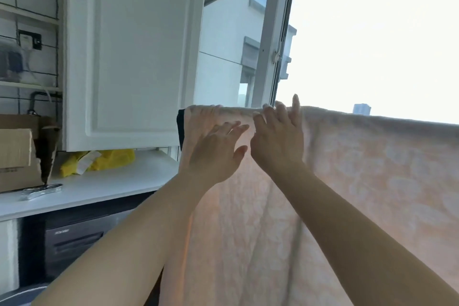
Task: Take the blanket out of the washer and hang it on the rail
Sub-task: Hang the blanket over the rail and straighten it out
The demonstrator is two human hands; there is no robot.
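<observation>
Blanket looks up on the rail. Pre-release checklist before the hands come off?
1. Blanket draped over the top line: ok, it hangs down on the near side along the whole visible width.
2. Rail itself: cannot tell, the fold covers it.
3. Left hand: ok, fingers straight, flat against the cloth, gripping nothing.
4. Right hand: ok, fingers spread at the top fold, gripping nothing.
5. Left end of the blanket: not ok, it is bunched into a thick roll next to a dark item.
6. Even overhang on the far side: cannot tell, hidden behind the blanket.
</observation>
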